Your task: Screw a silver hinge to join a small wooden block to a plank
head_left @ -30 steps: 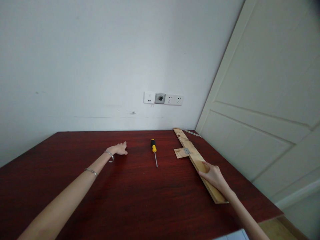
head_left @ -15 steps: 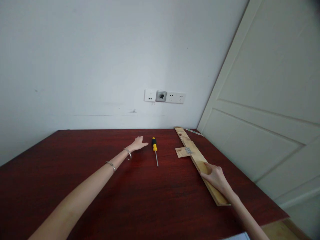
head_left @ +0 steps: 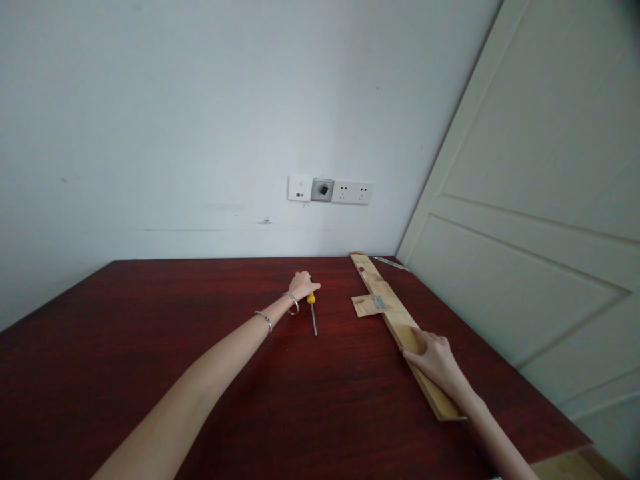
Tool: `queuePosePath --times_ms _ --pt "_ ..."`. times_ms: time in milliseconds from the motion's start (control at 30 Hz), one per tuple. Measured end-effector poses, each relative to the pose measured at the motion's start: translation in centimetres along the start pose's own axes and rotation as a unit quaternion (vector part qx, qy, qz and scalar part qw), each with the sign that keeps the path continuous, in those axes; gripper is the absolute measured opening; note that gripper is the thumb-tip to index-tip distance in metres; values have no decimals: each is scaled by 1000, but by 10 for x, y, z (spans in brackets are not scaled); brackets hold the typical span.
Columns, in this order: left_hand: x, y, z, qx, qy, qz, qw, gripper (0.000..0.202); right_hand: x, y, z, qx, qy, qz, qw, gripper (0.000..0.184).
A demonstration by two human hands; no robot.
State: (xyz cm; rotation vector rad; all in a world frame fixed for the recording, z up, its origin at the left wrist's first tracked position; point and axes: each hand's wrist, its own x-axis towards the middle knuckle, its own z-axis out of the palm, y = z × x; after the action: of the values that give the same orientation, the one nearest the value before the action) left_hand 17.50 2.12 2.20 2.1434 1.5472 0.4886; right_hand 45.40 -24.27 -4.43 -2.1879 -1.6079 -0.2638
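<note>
My left hand (head_left: 301, 286) is at the screwdriver (head_left: 311, 299), its fingers and thumb closing round the handle. Most of the black grip is hidden by the hand; the yellow collar shows below it, and the metal shaft lies on the table pointing toward me. My right hand (head_left: 436, 359) grips the near part of a long wooden board (head_left: 401, 319), thumb on its left edge and fingers across the top. A short wooden piece (head_left: 363, 305) sticks out from the board's left side, with a metal hinge (head_left: 379, 302) where the two meet.
The dark red table (head_left: 280, 407) meets a white wall with several socket plates (head_left: 330, 191). A thin pale strip (head_left: 392, 263) with markings lies at the far right corner. A white panelled door (head_left: 540, 253) stands along the right side.
My left hand has moved right, from beside the screwdriver onto its handle. The screwdriver lies in the same place. My right hand keeps its hold on the board.
</note>
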Motion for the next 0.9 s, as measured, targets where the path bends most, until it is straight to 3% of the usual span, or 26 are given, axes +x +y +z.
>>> queuePosePath --times_ms 233,400,467,600,733,900 --pt "6 -4 0 -27 -50 -39 998 34 -1 0 -6 -22 -33 1 999 64" --pt "10 -7 1 -85 -67 -75 991 31 9 -7 -31 -20 24 -31 999 55" --pt "10 -7 -1 -125 -73 -84 986 30 19 -18 -42 25 40 -29 998 50" --pt "9 -1 -9 -219 -92 -83 968 26 47 -50 -53 185 1 28 982 46" --pt "5 18 -19 -289 -113 -59 949 22 81 -86 -49 297 -26 21 954 38" --pt "-6 53 -28 -359 -143 -18 922 13 117 -119 -38 337 -49 15 940 34"
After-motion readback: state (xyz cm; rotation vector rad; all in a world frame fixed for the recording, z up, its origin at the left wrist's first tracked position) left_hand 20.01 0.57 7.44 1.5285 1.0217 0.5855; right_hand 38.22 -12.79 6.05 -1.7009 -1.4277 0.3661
